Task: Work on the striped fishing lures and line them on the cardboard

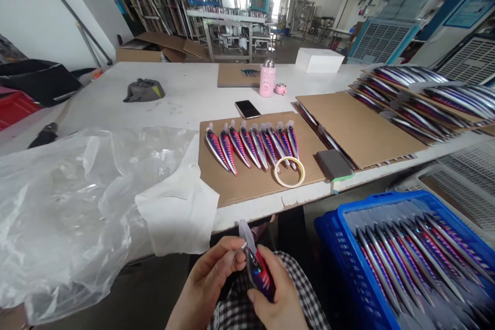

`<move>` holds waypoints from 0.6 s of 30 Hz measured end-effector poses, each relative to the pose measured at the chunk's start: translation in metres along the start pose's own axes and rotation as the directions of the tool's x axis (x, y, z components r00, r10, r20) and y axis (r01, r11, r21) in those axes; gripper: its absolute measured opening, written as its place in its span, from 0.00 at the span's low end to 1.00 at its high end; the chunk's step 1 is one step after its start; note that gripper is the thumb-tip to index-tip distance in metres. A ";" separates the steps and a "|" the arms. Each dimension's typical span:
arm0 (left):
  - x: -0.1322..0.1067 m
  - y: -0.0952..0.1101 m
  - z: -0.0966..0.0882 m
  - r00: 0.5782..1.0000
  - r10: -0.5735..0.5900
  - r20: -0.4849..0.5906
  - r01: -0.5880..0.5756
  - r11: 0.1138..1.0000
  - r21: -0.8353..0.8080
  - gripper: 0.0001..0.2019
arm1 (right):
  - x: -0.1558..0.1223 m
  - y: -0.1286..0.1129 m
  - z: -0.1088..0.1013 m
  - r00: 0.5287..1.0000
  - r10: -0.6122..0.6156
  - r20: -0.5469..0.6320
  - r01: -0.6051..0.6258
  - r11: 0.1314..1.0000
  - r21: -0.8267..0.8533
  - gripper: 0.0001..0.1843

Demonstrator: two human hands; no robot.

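Both my hands hold a fishing lure (pixel 257 270) with a purple, red and silver painted body, above my checked lap. My right hand (pixel 280 294) wraps the body. My left hand (pixel 209 278) pinches at the lure's upper end, next to a translucent plastic sleeve (pixel 246 234) covering its tip. Beyond them, several similar sleeved lures lie side by side on a cardboard sheet (pixel 247 185) on the white table (pixel 185 93). A roll of masking tape (pixel 289 183) rests against the lowest lure tips.
A blue crate (pixel 348 247) packed with lures stands at my right, close to my right hand. Crumpled plastic sheeting (pixel 69 216) and a white cloth (pixel 178 211) cover the near left table edge. Cardboard layers of lures (pixel 425 98), a phone (pixel 247 109) and a pink bottle (pixel 267 80) lie farther along.
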State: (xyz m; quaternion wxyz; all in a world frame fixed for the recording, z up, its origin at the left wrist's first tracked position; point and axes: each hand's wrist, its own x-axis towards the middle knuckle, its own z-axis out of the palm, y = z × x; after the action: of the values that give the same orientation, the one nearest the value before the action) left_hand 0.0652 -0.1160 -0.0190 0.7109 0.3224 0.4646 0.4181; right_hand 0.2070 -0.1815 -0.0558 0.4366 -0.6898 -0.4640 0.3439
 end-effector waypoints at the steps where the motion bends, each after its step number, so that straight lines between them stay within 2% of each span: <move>1: 0.000 0.000 0.000 1.000 0.018 -0.004 -0.018 0.999 0.046 0.15 | 0.000 0.000 0.000 1.000 -0.009 0.001 0.009 1.000 -0.005 0.37; 4: 0.003 0.000 0.003 0.996 0.092 0.006 -0.092 0.985 0.149 0.12 | 0.000 0.002 0.000 0.999 -0.051 0.017 0.051 0.999 -0.007 0.39; 7: 0.007 0.001 0.008 0.991 0.133 0.014 -0.133 0.974 0.186 0.08 | -0.001 0.004 0.000 0.995 -0.093 0.025 0.093 0.996 -0.014 0.39; 11: 0.010 0.002 0.014 0.981 0.189 -0.032 -0.179 0.963 0.201 0.09 | -0.003 0.007 0.000 0.991 -0.130 0.021 0.130 0.991 -0.042 0.39; 18: 0.009 -0.001 0.014 0.965 0.261 -0.017 -0.246 0.927 0.284 0.07 | -0.004 0.010 -0.002 0.983 -0.184 0.021 0.185 0.979 -0.085 0.38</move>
State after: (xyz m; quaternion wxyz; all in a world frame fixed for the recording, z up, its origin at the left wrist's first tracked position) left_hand 0.0806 -0.1099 -0.0185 0.5852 0.4653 0.4927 0.4453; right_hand 0.2109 -0.1873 -0.0636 0.4332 -0.6599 -0.5433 0.2860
